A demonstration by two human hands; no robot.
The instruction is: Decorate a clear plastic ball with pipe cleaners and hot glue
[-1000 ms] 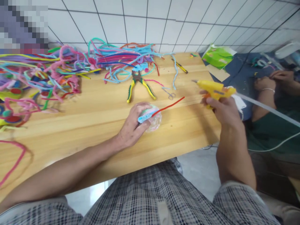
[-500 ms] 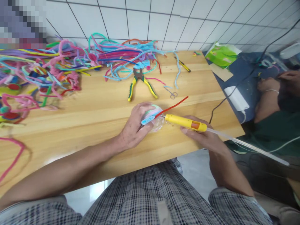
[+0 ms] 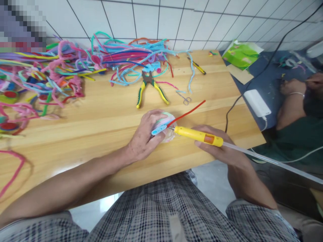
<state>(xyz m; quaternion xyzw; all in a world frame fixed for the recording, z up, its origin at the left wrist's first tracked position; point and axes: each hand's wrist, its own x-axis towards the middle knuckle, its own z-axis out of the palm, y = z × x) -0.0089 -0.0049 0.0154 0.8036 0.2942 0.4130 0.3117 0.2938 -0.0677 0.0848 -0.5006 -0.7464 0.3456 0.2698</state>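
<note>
My left hand [image 3: 141, 139] is closed around a rounded pastel-coloured piece [image 3: 168, 117] with a clear, shiny side; its exact kind is partly hidden by my fingers. On top of it lies a short light-blue fuzzy bundle [image 3: 158, 129], pinched near my thumb. From this spot a red pipe cleaner [image 3: 189, 111] slants up and to the right. My right hand [image 3: 222, 153] grips a yellow glue gun [image 3: 193, 134], its metal tip at the base of the red pipe cleaner. A long clear glue stick [image 3: 254, 154] sticks out of the gun's back end.
Yellow-green pliers [image 3: 148, 79] lie open beyond my hands, near small scissors [image 3: 187, 100] and a yellow cutter [image 3: 200, 68]. Colourful pipe cleaners [image 3: 75, 64] heap along the tiled wall. A black cable [image 3: 233, 105] crosses the table's right edge. Another person's arm [image 3: 292, 104] is at right.
The glue gun has moved slightly left, bringing its tip up to the base of the red pipe cleaner. My left hand keeps its hold. The view has shifted a little.
</note>
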